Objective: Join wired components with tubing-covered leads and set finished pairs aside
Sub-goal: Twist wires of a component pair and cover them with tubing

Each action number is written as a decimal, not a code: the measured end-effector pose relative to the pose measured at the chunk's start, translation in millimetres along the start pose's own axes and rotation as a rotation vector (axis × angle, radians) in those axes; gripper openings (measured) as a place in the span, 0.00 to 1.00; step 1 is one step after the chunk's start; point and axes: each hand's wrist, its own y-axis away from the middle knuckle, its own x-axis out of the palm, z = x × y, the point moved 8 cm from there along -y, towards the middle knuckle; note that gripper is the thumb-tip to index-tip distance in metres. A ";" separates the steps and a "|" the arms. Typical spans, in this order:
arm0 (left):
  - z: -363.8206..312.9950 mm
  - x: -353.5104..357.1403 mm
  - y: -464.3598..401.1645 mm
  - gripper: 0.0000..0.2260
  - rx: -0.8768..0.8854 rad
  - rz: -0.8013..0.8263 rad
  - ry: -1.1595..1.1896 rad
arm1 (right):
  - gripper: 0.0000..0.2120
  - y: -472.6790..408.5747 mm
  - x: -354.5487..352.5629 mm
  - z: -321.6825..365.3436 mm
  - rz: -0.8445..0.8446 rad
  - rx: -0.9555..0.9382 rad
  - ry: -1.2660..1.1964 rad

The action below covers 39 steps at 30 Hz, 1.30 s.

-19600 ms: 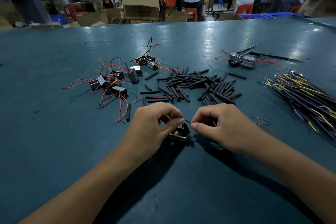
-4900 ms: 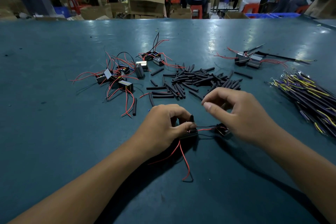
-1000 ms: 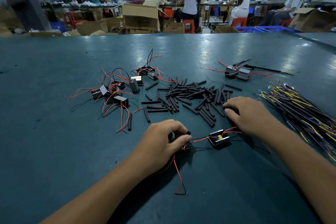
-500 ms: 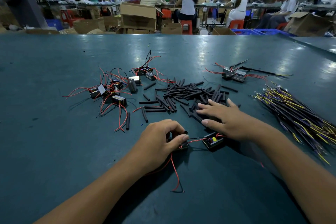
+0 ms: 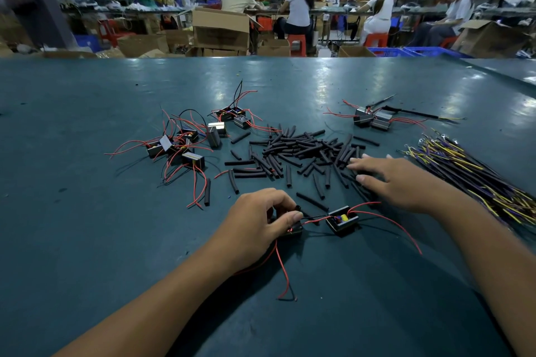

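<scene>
My left hand [image 5: 258, 223] grips a small black component [image 5: 293, 230] on the green table, thumb and fingers curled round it. A red and black lead runs from it to a second black component [image 5: 342, 220] with a yellow part inside, lying free just to the right. My right hand [image 5: 397, 182] lies flat with straight fingers on the near right edge of the pile of black tubing pieces [image 5: 298, 153]. It holds nothing that I can see.
Several loose components with red wires [image 5: 185, 145] lie at the left. A joined pair [image 5: 372, 119] sits at the far right. A bundle of yellow and purple wires [image 5: 470, 174] lies to the right of my right hand. People work at benches behind the table.
My right hand has moved from beside the second component up onto the tubing pile, fingers spread flat. The left hand has kept its grip and place.
</scene>
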 end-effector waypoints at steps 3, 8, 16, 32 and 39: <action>1.3 0.5 -0.2 0.04 0.005 0.003 -0.006 | 0.16 -2.2 3.7 -2.8 0.006 0.033 0.054; 2.4 0.1 0.7 0.03 0.007 0.003 -0.009 | 0.15 4.8 -45.1 -42.2 -0.367 0.305 0.126; 1.6 0.1 0.6 0.04 0.004 -0.005 0.009 | 0.16 15.1 -30.6 -95.4 -0.178 0.613 0.280; -0.1 -2.2 0.1 0.04 -0.022 -0.009 0.017 | 0.10 20.3 -66.5 -58.0 -0.769 0.178 -0.491; 11.8 -4.2 -0.9 0.04 -0.206 0.010 0.314 | 0.05 9.5 -55.8 -34.4 -0.603 0.103 -0.214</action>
